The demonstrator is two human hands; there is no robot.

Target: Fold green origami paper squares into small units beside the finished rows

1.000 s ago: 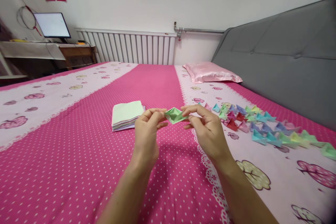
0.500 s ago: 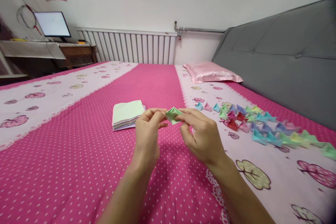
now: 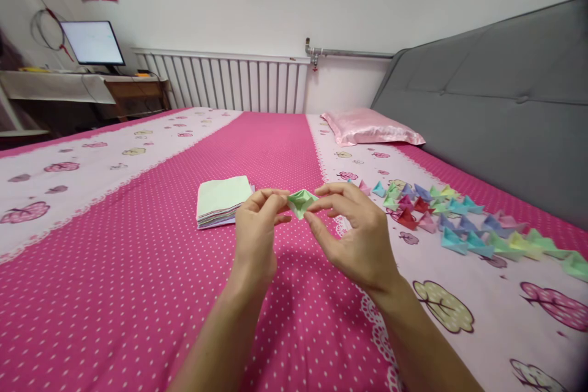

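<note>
- Small light-green folded-paper piece: it sits between my two hands, held up over the bed, its pocket-like folds facing my camera and a point toward the bottom.
- Left hand: I have thumb and forefinger pressed together on the paper's left tip; the lower fingers curl loosely beneath, apart from it.
- Right hand: my thumb and a longer finger close on the lower right edge of the paper. The forefinger arches above, near the right corner; I cannot tell whether it touches.
- Square stack of thin paper sheets, pale green on top: it lies just left of my left hand, which covers its right edge in my view.
- Rows of small multicoloured folded-paper boats: they stand to the right of my right hand, the farthest left ones partly behind its fingers.
- Pink white-dotted bedspread: it gives me room on the near left and straight ahead, toward the white ribbed radiator.
- Shiny pink pillow and grey padded headboard: these bound the far right, well apart from my hands.
</note>
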